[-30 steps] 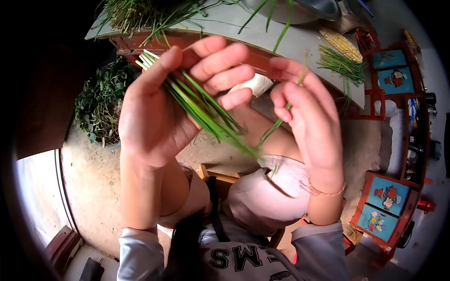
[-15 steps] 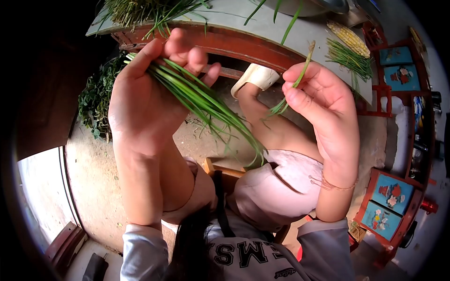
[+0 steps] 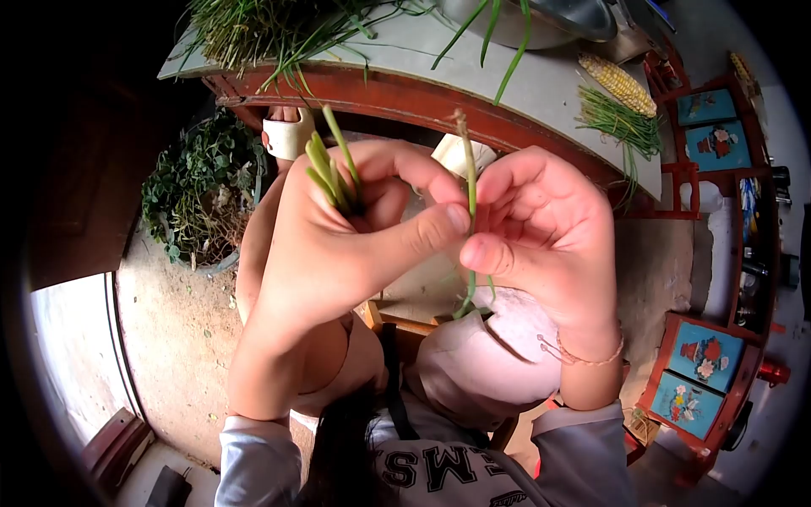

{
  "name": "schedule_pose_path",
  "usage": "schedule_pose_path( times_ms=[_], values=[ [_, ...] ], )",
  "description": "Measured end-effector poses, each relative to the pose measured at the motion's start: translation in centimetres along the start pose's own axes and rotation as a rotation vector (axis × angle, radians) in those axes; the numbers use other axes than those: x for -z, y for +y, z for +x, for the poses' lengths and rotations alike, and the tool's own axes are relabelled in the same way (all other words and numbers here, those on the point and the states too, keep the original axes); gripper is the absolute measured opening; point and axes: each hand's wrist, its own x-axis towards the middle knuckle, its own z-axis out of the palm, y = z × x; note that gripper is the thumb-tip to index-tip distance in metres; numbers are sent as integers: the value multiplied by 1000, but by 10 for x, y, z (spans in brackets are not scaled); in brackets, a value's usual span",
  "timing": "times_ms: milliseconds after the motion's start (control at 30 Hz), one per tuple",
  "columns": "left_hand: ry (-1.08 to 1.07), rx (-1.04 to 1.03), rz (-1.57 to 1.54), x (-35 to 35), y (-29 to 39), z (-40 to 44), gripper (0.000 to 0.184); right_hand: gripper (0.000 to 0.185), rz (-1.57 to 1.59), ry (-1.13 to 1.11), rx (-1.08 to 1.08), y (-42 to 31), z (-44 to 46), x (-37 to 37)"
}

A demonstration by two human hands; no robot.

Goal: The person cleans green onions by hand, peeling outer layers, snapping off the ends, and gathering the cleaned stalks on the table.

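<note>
My left hand (image 3: 338,253) is closed around a small bunch of chives (image 3: 323,173), whose pale cut-looking ends stick up above the fist; the rest of the bunch is hidden behind the hand. Its thumb and forefinger meet at a single chive stalk (image 3: 470,173). That stalk stands nearly upright, brownish at the top end, with its green leaves hanging below. From the other side, my right hand (image 3: 557,241) pinches the same stalk between thumb and fingers. Both hands are close together above my lap.
Ahead stands a table (image 3: 405,59) with a red-brown edge. On it lie a heap of chives (image 3: 253,34), a metal bowl (image 3: 541,25), a corn cob (image 3: 621,83) and a smaller chive pile (image 3: 621,122). A leafy plant pile (image 3: 198,186) sits on the floor at left.
My left hand has turned and moved right, bringing its thumb and forefinger to the single stalk. My right hand has shifted slightly left, and the stalk is more upright.
</note>
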Motion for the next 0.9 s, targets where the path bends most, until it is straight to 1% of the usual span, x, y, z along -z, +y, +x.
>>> schedule_pose_path(
  times_ms=[67, 133, 200, 233, 300, 367, 500, 600, 700, 800, 867, 900],
  values=[
    [-25, -48, 61, 0, 1, 1, 7, 32, 6, -13, -6, 1, 0, 2],
    [-37, -47, 67, 1, 1, 0, 8, 24, -47, -50, 80, 6, 0, 5],
    [-48, -47, 74, 0, 0, -1, 8, 23, -70, -43, 68, 5, -1, 5],
    [-15, -27, 60, -1, -1, -2, 9, 23, -91, -37, 58, 5, -1, 4],
    [21, -10, 52, 0, 1, -2, 9, 23, -110, -21, 57, 4, -2, 3],
    [-20, 60, 113, 1, 6, -2, 11, 23, -131, -2, 52, 3, -2, 2],
    [-19, 62, 145, 2, 2, -2, 11, 22, -100, 41, 38, 3, -2, 2],
    [-47, -3, 97, 1, 3, -2, 11, 22, -103, 42, 61, 4, -2, 2],
    [-30, 35, 72, -2, 4, -3, 9, 24, -105, 63, 71, 3, -2, -1],
    [1, 17, 105, -5, 4, -4, 7, 26, -102, 95, 72, 2, -2, -2],
    [58, 11, 237, -6, 8, -5, 6, 26, -103, 108, 76, 2, -3, -3],
    [57, 11, 237, -8, 5, -4, 6, 25, -113, 117, 84, 2, -3, -3]
  ],
)
